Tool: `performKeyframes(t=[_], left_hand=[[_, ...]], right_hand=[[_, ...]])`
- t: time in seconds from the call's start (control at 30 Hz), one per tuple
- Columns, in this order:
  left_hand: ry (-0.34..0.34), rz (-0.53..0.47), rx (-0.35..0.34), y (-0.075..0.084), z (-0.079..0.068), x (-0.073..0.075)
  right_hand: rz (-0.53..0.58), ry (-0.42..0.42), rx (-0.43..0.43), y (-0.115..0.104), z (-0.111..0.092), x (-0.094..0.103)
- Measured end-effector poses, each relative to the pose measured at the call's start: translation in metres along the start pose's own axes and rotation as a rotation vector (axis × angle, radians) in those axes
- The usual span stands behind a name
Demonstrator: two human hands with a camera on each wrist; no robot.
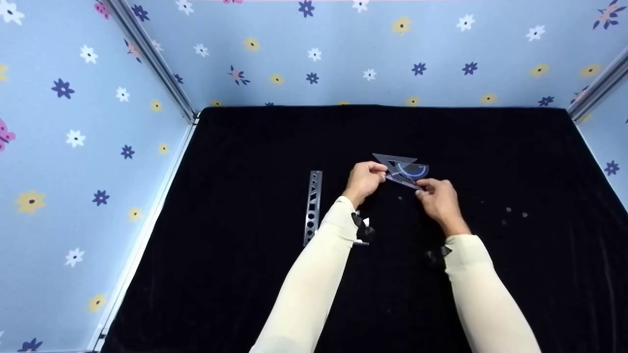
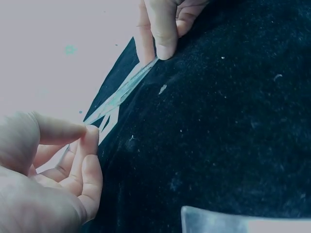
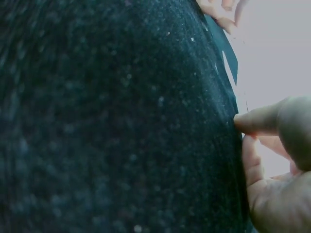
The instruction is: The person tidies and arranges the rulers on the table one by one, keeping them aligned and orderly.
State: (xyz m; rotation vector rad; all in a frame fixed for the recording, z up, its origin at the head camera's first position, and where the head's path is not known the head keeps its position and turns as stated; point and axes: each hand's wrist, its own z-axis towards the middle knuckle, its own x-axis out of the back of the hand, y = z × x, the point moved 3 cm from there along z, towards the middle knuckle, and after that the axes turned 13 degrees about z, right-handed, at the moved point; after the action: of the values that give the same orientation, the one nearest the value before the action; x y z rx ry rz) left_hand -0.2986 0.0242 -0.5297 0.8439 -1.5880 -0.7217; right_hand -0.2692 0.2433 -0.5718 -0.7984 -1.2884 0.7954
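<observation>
In the head view, a clear set square (image 1: 383, 158) overlaps a clear protractor (image 1: 421, 171) with a blue arc over the black cloth. My left hand (image 1: 365, 180) pinches the left side of these pieces between thumb and fingers. At the lower right corner, my right hand (image 1: 440, 200) pinches with thumb and forefinger. The left wrist view shows thin clear plastic (image 2: 121, 94) nearly edge-on, stretching from one hand's fingertips to the other's. I cannot tell which of the overlapping pieces each hand grips.
Left of my hands lies a long clear stencil ruler (image 1: 312, 206) with cut-out shapes, its near end beside my left sleeve. Black cloth (image 1: 245, 196) covers the table. Flowered blue panels (image 1: 343, 54) stand at the back and sides. Small specks (image 1: 525, 214) lie at the right.
</observation>
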Motion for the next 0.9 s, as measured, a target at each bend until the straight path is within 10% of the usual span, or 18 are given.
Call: performKeyframes(t=[0.9], left_hand=[[-0.048,0.048,0.007,-0.003,-0.016,0.005]], right_hand=[[0.02,0.047,-0.061,-0.009,-0.007,0.002]])
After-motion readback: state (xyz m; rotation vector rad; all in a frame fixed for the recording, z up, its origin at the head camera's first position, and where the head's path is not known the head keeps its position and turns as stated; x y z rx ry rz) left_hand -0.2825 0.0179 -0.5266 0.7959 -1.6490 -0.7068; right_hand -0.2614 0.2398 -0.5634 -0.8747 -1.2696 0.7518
